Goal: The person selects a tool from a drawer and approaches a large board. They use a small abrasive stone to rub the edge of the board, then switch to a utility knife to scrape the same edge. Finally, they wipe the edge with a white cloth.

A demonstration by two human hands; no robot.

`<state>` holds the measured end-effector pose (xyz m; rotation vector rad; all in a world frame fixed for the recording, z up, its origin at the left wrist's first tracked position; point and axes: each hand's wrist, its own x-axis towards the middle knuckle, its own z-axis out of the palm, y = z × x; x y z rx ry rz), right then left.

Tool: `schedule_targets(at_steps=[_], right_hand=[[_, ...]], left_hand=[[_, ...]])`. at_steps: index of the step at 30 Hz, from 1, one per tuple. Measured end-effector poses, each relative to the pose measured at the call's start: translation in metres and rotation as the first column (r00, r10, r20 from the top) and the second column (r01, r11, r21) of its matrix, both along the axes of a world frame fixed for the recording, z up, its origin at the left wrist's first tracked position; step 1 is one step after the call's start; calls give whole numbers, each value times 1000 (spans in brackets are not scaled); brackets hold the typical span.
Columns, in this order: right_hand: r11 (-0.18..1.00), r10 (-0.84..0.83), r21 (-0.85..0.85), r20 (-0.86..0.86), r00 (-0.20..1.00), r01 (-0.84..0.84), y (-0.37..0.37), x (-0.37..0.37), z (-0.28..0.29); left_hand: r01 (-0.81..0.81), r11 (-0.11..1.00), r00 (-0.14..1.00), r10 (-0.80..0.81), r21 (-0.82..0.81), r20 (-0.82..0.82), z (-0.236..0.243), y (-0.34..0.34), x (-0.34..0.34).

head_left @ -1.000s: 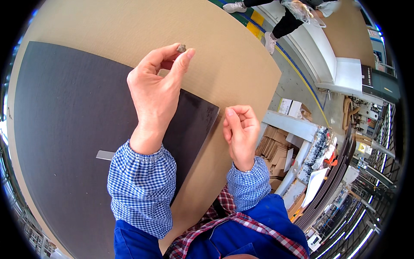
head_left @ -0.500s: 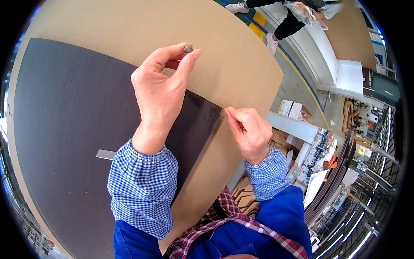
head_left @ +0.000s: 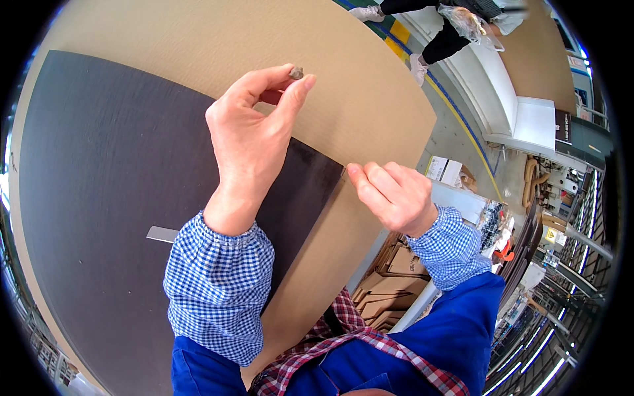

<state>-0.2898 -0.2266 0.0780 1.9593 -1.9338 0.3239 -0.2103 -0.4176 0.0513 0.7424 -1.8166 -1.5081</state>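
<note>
"Dark panel [head_left: 119, 165], lying flat on the tan bench [head_left: 370, 72]. How much of it can you actually see?"

"Most of the top. The left sleeve [head_left: 218, 284], blue-and-white checked, covers a good piece, and the lower end runs out of view at the curved rim."

"And its surface?"

"Matte, with a faint grain. It looks greyer on the far left and almost black toward the right-hand corner. A few pale specks [head_left: 80, 262] dot it; I can't tell whether they are dust or marks. A flat pale strip [head_left: 160, 234] lies on it too, its right end hidden by the sleeve."

"What does the left hand [head_left: 254, 129] have?"

"A small lump [head_left: 296, 73], grey-brown and rough, nipped between thumb and forefinger. The fingers hide part of it, and its material is hard to make out. The other fingers are tucked behind."

"The right hand [head_left: 399, 198]?"

"Fingers curled, thumb and forefinger tips drawn together at the panel's near right corner. I can't tell whether they touch it or sit just beside it, or whether anything is between them."

"Anyone else?"

"Another person [head_left: 446, 39], cut off by the upper edge, with a clear plastic bag [head_left: 472, 28]; its contents are unclear."
</note>
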Motion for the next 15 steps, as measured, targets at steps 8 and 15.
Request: schedule_targets(at_steps=[8,15], right_hand=[[948,-239,-78,466,852,309,0,12,-7],[952,-258,-38,431,865,302,-2,22,-10]], left_hand=[[2,1000,1000,-2,10,12,3,1,0],[1,999,1000,-1,37,2,4,1,1]])
